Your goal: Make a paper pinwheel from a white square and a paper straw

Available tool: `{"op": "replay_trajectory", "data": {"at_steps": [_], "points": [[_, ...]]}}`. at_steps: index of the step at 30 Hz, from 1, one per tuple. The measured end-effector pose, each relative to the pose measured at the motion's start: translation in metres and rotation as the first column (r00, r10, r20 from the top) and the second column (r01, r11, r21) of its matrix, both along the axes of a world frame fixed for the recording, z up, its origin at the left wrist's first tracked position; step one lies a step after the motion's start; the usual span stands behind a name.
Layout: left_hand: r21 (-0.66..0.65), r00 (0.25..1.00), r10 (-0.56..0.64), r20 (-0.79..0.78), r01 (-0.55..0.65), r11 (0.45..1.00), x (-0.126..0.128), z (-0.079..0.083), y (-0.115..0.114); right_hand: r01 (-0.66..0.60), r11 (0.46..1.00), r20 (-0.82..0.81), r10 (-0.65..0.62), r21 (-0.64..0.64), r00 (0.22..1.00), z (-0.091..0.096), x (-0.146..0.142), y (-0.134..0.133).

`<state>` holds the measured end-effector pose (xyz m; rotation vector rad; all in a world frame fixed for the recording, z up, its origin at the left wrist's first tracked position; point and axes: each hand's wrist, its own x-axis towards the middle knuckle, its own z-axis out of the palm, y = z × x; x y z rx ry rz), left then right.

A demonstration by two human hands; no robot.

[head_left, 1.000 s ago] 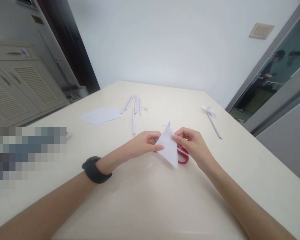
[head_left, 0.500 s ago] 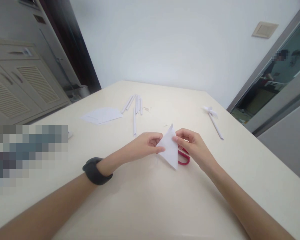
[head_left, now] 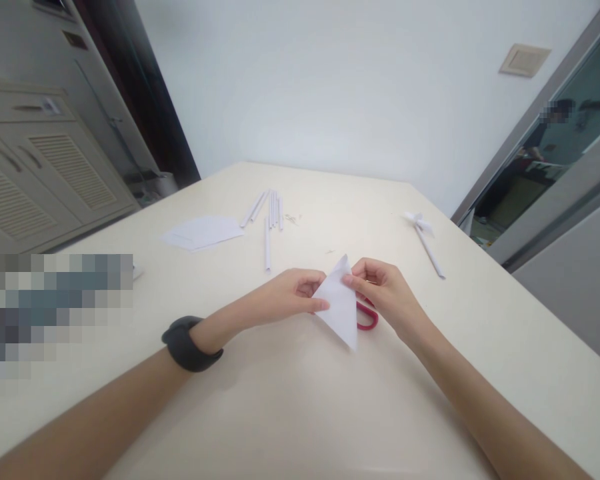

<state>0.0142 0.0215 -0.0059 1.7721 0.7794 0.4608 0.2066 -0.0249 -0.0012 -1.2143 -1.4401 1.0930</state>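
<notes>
A white piece of paper [head_left: 338, 301], showing a roughly triangular outline, is held just above the table between both hands. My left hand [head_left: 305, 291], with a dark band on its wrist, pinches the paper's left corner, thumb on the near face. My right hand [head_left: 380, 287] grips the upper right edge between thumb and fingers. Behind the paper and under my right hand lie scissors, of which a red handle [head_left: 368, 317] shows; their blades are hidden.
Several rolled paper tubes [head_left: 267, 247] lie beyond my hands, with flat white sheets [head_left: 200, 232] to their left. A paper pinwheel on a stick [head_left: 428, 250] rests at the right. Small scraps [head_left: 293, 219] are near the tubes. Another person [head_left: 537, 137] appears through the doorway.
The paper has tilted a little, its lower tip and top point now slightly lower. Both hands keep their pinch on it. The view has shifted slightly.
</notes>
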Motion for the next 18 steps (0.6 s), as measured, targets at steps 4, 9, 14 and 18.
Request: {"op": "replay_trajectory", "data": {"at_steps": [4, 9, 14, 18], "points": [[-0.006, 0.998, -0.053, 0.020, 0.053, 0.999, 0.0003, -0.0028, 0.0013, -0.020, 1.000, 0.006, 0.020, -0.024, 1.000, -0.0003, 0.0002, 0.0006], [-0.030, 0.990, -0.129, 0.054, 0.131, 0.991, 0.0001, -0.0037, 0.0013, -0.065, 0.998, -0.020, 0.064, -0.011, 0.998, -0.0016, 0.0019, 0.0029], [-0.037, 0.988, -0.144, 0.057, 0.147, 0.989, 0.0000, -0.0024, -0.0003, -0.046, 0.999, -0.019, 0.046, 0.001, 0.999, -0.0018, 0.0025, 0.0024], [-0.029, 0.992, -0.125, 0.034, 0.126, 0.992, -0.0001, -0.0032, 0.0005, -0.026, 1.000, -0.014, 0.026, -0.003, 1.000, -0.0016, 0.0022, 0.0015]]}}
